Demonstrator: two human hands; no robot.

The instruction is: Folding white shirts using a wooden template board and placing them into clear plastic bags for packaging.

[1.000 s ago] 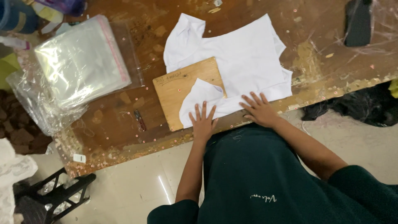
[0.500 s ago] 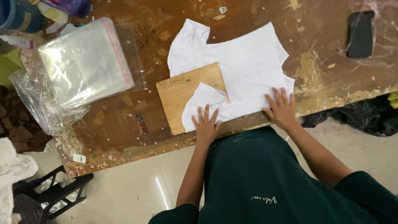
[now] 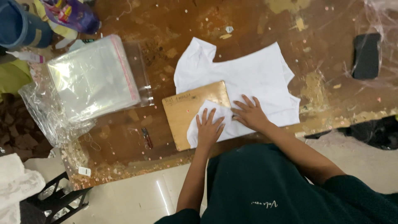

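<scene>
— Both hands lie flat on a white garment (image 3: 248, 79) at lower centre, holding nothing; the right hand (image 3: 251, 114) has slid in from the right-hand hem.

— And the left hand (image 3: 208, 129)?

— Unmoved, pinning a folded sleeve over the wooden board (image 3: 182, 112), so folding looks underway.

A worn brown wooden tabletop (image 3: 124, 141), scratched and patched with pale chipped spots, fills the upper and middle frame. Below it, along the bottom left, runs a glossy cream tiled floor (image 3: 137, 199) catching a bright streak of light. A black metal frame (image 3: 54, 201) stands at lower left.
</scene>
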